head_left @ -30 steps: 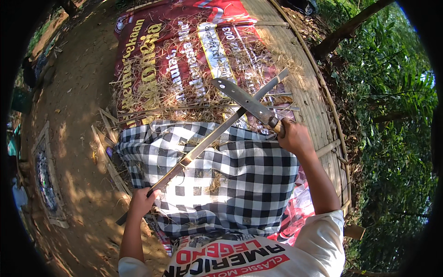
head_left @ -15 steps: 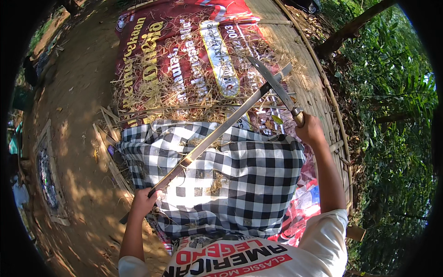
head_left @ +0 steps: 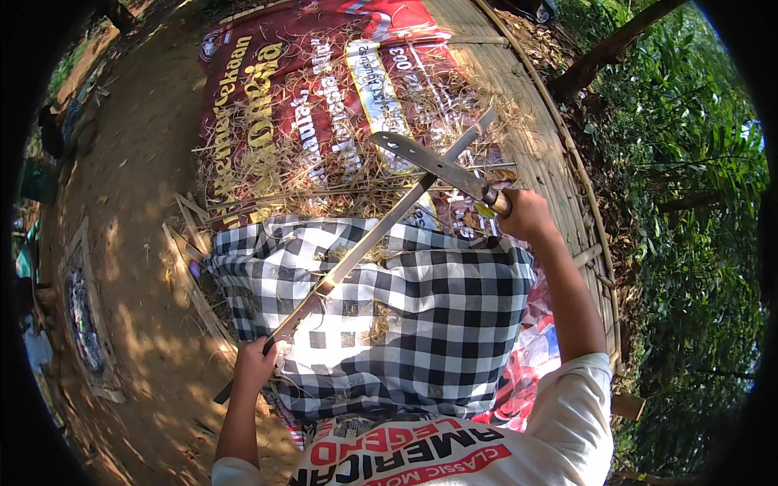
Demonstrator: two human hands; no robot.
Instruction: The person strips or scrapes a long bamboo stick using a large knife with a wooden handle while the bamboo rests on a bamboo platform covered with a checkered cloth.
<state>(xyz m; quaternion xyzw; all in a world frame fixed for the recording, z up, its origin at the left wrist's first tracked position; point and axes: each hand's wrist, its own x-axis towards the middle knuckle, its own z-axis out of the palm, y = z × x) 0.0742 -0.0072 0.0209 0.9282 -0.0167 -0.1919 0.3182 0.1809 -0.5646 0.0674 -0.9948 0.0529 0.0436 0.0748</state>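
My left hand (head_left: pixel 255 364) is closed around the lower part of a long bamboo strip (head_left: pixel 369 245), whose end sticks out past my wrist. The strip slants up and to the right, with a pale joint partway along it. In my right hand (head_left: pixel 528 215) is the wooden handle of a broad-bladed knife (head_left: pixel 407 152). Its blade points left and lies across the strip near the far end. Beneath the strip, a black-and-white checkered cloth (head_left: pixel 438 324) covers my lap.
A red printed banner (head_left: pixel 405 20) is spread ahead, littered with thin curly shavings (head_left: pixel 251 166). It lies on a slatted bamboo platform (head_left: pixel 539 121). Bare dirt ground (head_left: pixel 130 202) runs along the left, and green plants (head_left: pixel 689 162) grow on the right.
My right hand and the knife have moved left, and the blade has turned to lie flatter across the strip. My left hand and the strip have shifted only slightly.
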